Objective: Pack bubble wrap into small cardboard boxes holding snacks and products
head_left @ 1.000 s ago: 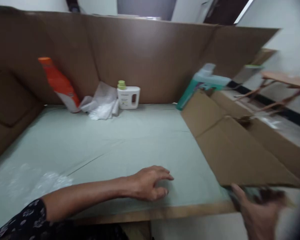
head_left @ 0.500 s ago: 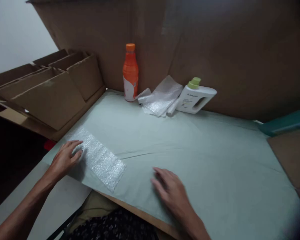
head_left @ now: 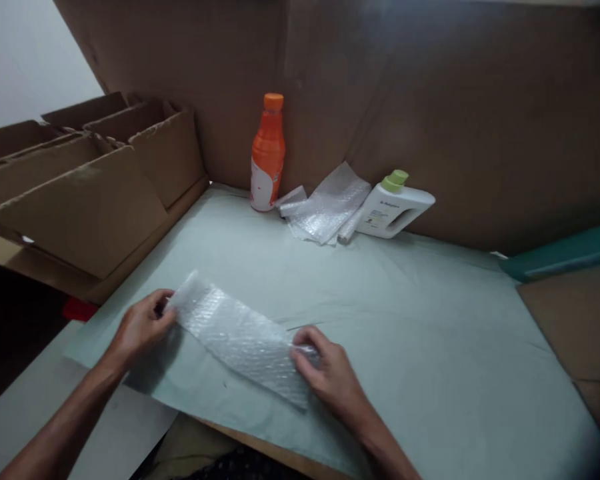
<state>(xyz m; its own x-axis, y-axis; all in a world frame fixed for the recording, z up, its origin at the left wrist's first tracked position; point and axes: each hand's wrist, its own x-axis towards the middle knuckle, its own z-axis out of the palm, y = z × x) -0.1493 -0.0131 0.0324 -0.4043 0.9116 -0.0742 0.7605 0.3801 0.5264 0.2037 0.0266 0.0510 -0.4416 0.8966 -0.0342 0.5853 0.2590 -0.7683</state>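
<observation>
Bubble wrap [head_left: 240, 337], caught at both ends!
Left hand [head_left: 143, 323] pinches 1 end, right hand [head_left: 327, 370] the other, near the front edge of the worktop [head_left: 410, 307], which spreads wide, rightward to the cardboard [head_left: 575, 327].

Over the table [head_left: 455, 360], the bubble wrap sheet [head_left: 240, 340] lies between the fingers of the left hand [head_left: 143, 325] and those of the right hand [head_left: 333, 370]. Well beyond the fingers, before the cardboard wall [head_left: 455, 113], are the bottle [head_left: 268, 157], loose wrap [head_left: 327, 207] and jug [head_left: 393, 207], left to right. Cardboard boxes [head_left: 80, 210] stand beyond and left of the left fingers.
</observation>
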